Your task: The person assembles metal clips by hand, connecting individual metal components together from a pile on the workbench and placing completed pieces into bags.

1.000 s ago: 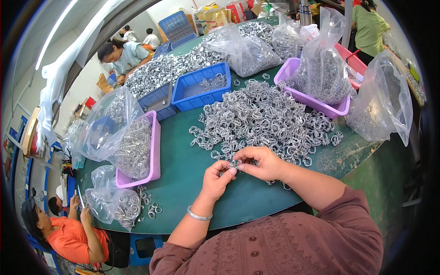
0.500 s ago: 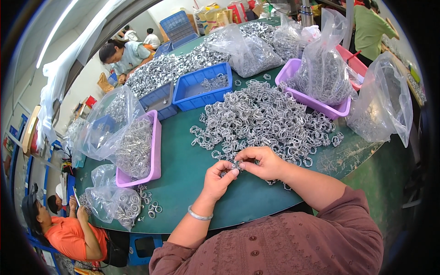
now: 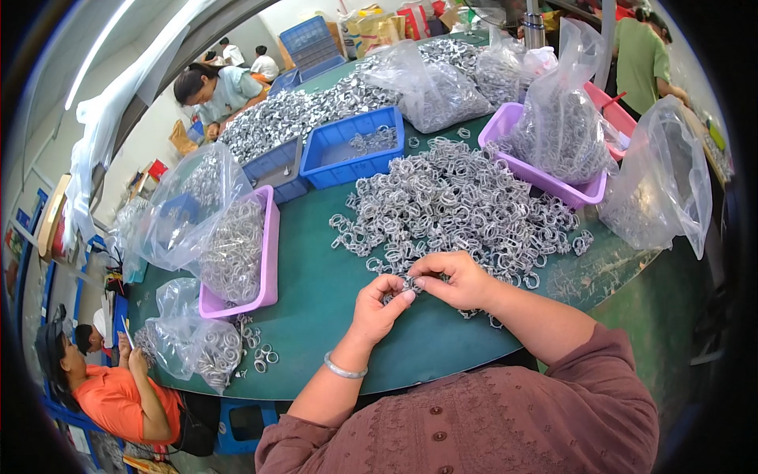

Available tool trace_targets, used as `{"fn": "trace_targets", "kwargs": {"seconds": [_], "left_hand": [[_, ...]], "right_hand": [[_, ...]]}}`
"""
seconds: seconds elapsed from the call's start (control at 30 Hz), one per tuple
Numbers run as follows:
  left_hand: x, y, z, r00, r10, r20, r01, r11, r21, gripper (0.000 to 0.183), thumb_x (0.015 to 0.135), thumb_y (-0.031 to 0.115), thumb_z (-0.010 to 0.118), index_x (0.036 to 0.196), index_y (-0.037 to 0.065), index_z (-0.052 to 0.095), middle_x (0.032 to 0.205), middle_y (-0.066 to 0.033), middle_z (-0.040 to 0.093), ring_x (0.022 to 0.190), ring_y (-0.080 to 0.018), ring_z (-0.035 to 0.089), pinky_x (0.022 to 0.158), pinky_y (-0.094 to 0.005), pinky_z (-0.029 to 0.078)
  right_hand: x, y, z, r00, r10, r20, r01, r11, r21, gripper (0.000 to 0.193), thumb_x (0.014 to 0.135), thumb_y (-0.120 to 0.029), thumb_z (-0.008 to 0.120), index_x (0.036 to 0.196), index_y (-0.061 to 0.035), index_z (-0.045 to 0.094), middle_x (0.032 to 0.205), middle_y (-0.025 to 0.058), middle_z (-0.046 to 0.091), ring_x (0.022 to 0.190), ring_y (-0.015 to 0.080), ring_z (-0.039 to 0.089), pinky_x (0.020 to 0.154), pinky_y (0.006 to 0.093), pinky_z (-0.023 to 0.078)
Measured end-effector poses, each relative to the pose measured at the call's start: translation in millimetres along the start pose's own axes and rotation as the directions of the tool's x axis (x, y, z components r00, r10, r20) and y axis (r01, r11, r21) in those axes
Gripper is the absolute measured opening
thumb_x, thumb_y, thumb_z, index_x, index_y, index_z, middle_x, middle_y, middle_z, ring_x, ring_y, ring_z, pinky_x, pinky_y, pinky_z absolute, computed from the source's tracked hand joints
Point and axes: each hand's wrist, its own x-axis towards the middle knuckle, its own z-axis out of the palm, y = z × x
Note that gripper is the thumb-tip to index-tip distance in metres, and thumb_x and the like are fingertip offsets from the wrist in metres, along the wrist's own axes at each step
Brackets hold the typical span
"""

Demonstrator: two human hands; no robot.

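Just in front of me, my left hand [image 3: 378, 307] and my right hand [image 3: 450, 280] meet at the near edge of a big heap of grey metal ring clamps [image 3: 466, 205]. Between the fingertips of both hands is a small metal ring clamp [image 3: 410, 284], partly covered by thumbs and fingers. The left thumb and forefinger pinch it from one side, the right ones from the other. A pale bangle circles my left wrist.
Left of me stands a purple tray [image 3: 271, 261] with bagged rings, and beside it a clear bag [image 3: 207, 340] with loose rings. A blue bin [image 3: 347, 167] sits beyond the heap. At right, another purple tray [image 3: 580, 194] holds a filled bag. Co-workers sit around the green table [image 3: 316, 261].
My hands stay at the same spot, pinching the ring clamp, with barely any finger shift. The view has moved slightly. At the far right, the co-worker in green has changed posture.
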Motion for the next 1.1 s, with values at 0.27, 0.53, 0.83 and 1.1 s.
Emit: {"fn": "trace_targets", "kwargs": {"seconds": [0.27,0.53,0.83,1.1], "left_hand": [[0.7,-1.0,0.5,0.996,0.083,0.008,-0.083,0.996,-0.023,0.012,0.08,0.007,0.06,0.09,0.003,0.056,0.076,0.0004,0.055,0.063,-0.0057,0.051,0.056,-0.0174,0.04],[0.3,1.0,0.6,0.998,0.051,0.032,-0.049,0.996,-0.071,0.011,0.081,0.009,0.059,0.09,0.003,0.056,0.077,0.0,0.056,0.063,-0.006,0.052,0.055,-0.0173,0.04],[0.5,1.2,-0.9,0.999,0.031,0.043,-0.029,0.998,-0.051,0.012,0.084,0.013,0.056,0.091,0.003,0.056,0.078,-0.0008,0.057,0.065,-0.0063,0.053,0.055,-0.0174,0.04],[0.1,-1.3,-1.6,0.998,0.027,0.052,-0.025,0.998,-0.052,0.012,0.085,0.015,0.054,0.091,0.004,0.056,0.078,-0.0001,0.057,0.065,-0.0061,0.052,0.056,-0.0176,0.04]], "right_hand": [[1.5,-4.6,1.1,1.0,0.024,-0.001,-0.024,0.999,0.035,0.015,0.08,-0.002,0.056,0.094,0.0001,0.058,0.078,0.0054,0.06,0.07,0.0094,0.057,0.062,0.023,0.046],[1.3,-6.7,-0.6,0.999,0.021,0.025,-0.022,1.0,0.023,0.018,0.079,-0.002,0.056,0.097,0.0001,0.057,0.079,0.0056,0.061,0.072,0.0088,0.057,0.064,0.0225,0.046],[1.6,-5.2,-1.1,1.0,0.01,0.02,-0.01,1.0,0.022,0.018,0.079,-0.002,0.057,0.097,0.0004,0.057,0.08,0.0053,0.061,0.072,0.009,0.057,0.064,0.0226,0.046],[1.5,-5.5,-1.6,0.999,-0.023,0.038,0.024,0.999,-0.042,0.02,0.078,-0.005,0.059,0.098,-0.0008,0.057,0.077,0.0038,0.059,0.069,0.0086,0.056,0.059,0.0224,0.045]]}}
